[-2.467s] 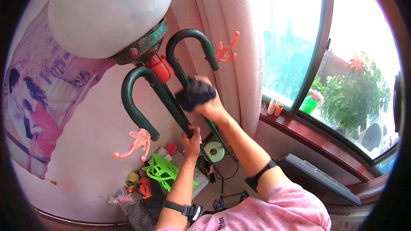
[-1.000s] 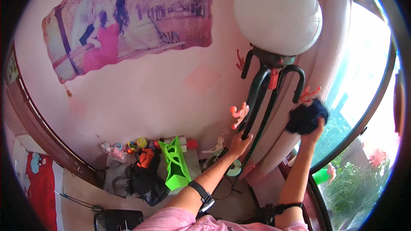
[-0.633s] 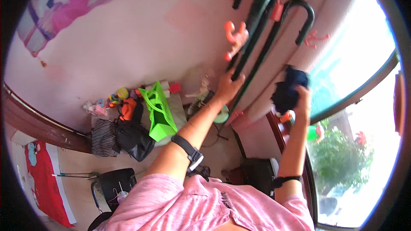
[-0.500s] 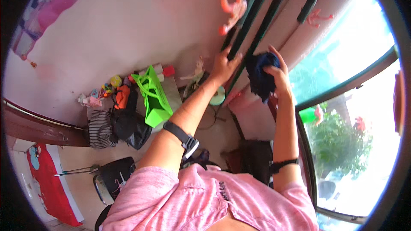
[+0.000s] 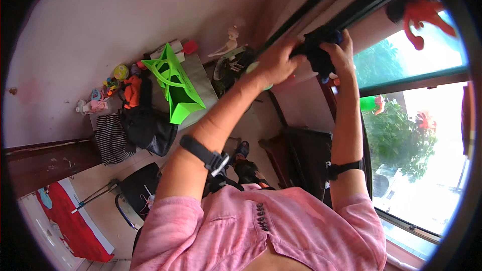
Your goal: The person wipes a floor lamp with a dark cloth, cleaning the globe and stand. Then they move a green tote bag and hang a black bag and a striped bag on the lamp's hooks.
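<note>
A black pole stand (image 5: 369,7) slants from the upper right down toward my hands, with a red-orange hook (image 5: 424,17) near its upper end. My left hand (image 5: 276,62) is curled round the lower stretch of the pole; part of its grip is hidden. A crumpled dark navy cloth (image 5: 320,55) is pressed against the pole just beyond those fingers. My right hand (image 5: 341,55) is closed on the cloth from the right, thumb toward the pole.
Left of my arms, a bright green bag (image 5: 183,103) stands on a low table (image 5: 203,78) beside small toys (image 5: 113,85) and a black bag (image 5: 150,128). A black chair (image 5: 140,183) is lower left. A window (image 5: 401,145) runs along the right.
The pole has swung to the right and tilted lower. My left hand has shifted right, close to my right hand, and the cloth has come from beside the pole onto it.
</note>
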The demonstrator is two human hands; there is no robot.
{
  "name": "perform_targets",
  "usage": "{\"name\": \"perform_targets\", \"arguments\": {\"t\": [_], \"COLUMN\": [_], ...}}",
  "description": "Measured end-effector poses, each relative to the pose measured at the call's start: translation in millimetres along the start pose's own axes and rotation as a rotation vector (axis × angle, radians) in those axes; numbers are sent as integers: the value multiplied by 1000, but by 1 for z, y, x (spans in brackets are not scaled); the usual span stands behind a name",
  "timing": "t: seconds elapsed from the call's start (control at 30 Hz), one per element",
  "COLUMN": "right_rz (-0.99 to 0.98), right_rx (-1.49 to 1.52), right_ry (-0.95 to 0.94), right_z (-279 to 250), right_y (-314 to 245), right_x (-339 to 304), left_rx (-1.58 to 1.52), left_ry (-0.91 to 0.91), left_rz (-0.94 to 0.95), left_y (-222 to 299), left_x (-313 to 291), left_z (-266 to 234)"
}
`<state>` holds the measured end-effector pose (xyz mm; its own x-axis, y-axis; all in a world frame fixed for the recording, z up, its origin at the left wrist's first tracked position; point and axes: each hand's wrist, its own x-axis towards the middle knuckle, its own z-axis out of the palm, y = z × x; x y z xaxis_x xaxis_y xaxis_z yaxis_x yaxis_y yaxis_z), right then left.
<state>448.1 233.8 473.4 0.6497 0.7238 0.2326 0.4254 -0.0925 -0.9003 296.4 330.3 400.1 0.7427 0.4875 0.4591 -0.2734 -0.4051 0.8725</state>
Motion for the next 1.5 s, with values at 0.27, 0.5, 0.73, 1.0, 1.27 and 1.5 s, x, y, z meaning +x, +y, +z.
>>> {"name": "perform_targets", "arguments": {"t": [0.27,0.5,0.73,1.0,1.27,1.5], "right_rz": [-7,-47,-82,49,90,14], "right_rx": [127,75,73,87,108,-32], "right_ry": [-10,74,54,203,259,47], "right_z": [5,6,0,-19,-78,-120], "right_y": [5,14,20,51,93,113], "right_x": [0,0,1,5,24,54], "left_rx": [62,138,66,77,136,171], "left_ry": [126,82,-153,78,421,511], "left_rz": [-41,-69,-164,10,-83,26], "left_y": [-50,-94,-115,-119,-121,-129], "left_x": [-60,-69,-61,-66,-61,-61], "left_z": [18,28,27,39,66,72]}}
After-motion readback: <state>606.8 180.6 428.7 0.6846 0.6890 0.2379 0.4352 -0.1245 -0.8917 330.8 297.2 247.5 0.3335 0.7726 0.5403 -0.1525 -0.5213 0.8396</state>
